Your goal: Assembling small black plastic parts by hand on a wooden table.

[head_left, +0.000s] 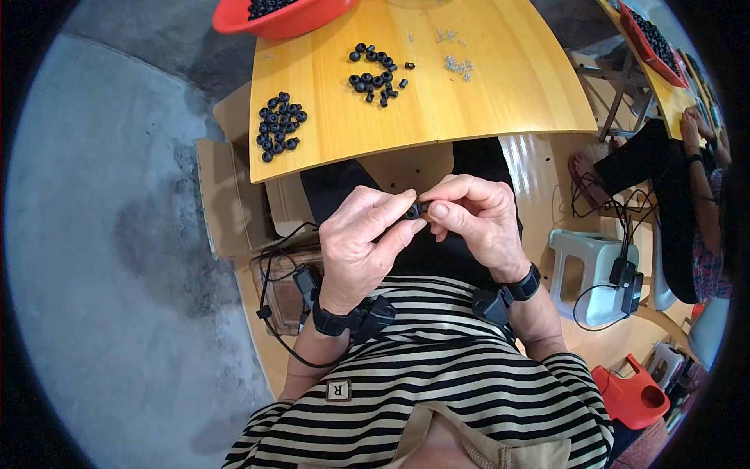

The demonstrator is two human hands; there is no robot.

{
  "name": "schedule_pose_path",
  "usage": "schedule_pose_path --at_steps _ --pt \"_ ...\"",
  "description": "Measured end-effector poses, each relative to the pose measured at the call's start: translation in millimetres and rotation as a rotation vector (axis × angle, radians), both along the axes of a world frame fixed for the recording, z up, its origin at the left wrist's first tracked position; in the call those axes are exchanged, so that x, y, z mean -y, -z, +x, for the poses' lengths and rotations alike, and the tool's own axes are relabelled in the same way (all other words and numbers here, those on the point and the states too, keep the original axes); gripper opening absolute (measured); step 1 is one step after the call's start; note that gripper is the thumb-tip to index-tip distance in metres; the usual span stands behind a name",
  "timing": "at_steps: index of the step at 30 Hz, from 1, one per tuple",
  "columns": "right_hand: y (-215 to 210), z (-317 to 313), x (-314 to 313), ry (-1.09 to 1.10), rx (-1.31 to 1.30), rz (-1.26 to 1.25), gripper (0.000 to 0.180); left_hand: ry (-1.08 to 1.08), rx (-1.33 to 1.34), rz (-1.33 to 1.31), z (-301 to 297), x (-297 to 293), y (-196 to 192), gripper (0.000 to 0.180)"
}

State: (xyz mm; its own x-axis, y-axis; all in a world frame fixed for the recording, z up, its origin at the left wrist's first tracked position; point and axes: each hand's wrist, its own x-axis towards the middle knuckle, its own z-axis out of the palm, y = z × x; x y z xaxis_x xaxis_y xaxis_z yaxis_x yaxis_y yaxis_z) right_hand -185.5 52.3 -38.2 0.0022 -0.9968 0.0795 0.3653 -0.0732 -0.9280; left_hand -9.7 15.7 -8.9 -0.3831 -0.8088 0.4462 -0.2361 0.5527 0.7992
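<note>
Over my lap, just off the near edge of the table, both hands meet at a small black cord lock (415,210). My left hand (361,238) pinches its body between thumb and fingertips. From the other side, the thumb and forefinger of my right hand (478,223) close on its end; the fingertips hide part of it. On the table lie a cluster of round black cord lock pieces (279,123) at the left edge, and loose black balls and short plugs (376,80) nearer the middle. To their right sits a small heap of silvery springs (459,67).
A red basin (285,22) of black pieces stands at the table's (508,94) far left. An open cardboard box (226,195) is below its left side. At the right, another person sits by a second table with a red tray (655,47); a white stool (594,273) and cables are nearby.
</note>
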Motion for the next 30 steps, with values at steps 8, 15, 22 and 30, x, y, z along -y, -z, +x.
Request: schedule_pose_path --at_steps 8,15,22,30 --pt "-6.8 -2.2 -1.2 0.024 -0.14 -0.19 0.016 0.029 -0.057 0.03 0.8 0.7 2.6 0.035" --pt "-11.6 -0.5 -5.6 0.036 -0.16 -0.087 0.017 0.008 -0.024 -0.023 -0.3 0.9 7.0 0.035" --pt "-9.4 -0.9 -2.7 0.057 -0.195 -0.134 0.017 -0.006 -0.045 -0.023 -1.9 0.3 7.4 0.033" --pt "-7.8 -2.3 -2.6 0.053 -0.144 -0.147 0.015 0.073 -0.166 0.148 1.9 0.2 10.0 0.034"
